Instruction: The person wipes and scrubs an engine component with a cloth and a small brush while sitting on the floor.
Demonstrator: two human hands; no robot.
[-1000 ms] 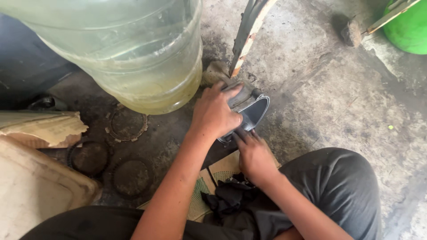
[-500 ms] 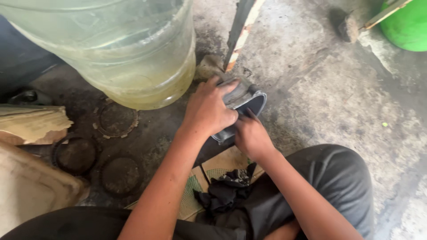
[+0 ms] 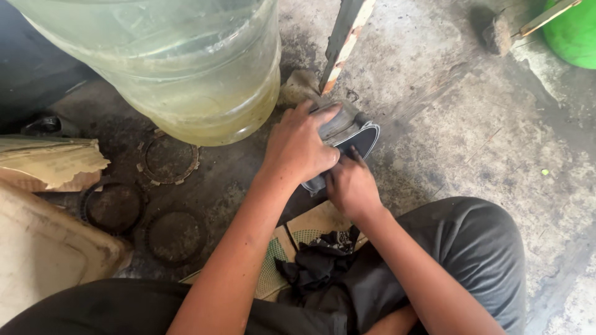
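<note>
My left hand (image 3: pixel 302 146) lies on top of a small grey-and-black curved part (image 3: pixel 351 135) on the concrete floor, fingers curled over its upper edge. My right hand (image 3: pixel 351 185) sits just below it, fingertips pressed against the part's lower side. Much of the part is hidden under both hands. A black rag (image 3: pixel 316 267) lies on a piece of cardboard (image 3: pixel 310 223) between my knees.
A large clear water jug (image 3: pixel 167 62) stands at the upper left. Three rusty ring-shaped plates (image 3: pixel 169 161) lie on the floor at the left, beside torn cardboard (image 3: pixel 49 162). A metal bar (image 3: pixel 341 40) leans above the part. A green container (image 3: pixel 574 34) and a brush (image 3: pixel 496 28) are at the upper right.
My right hand has moved up against the part, closer under the left hand. The left hand keeps its hold on top.
</note>
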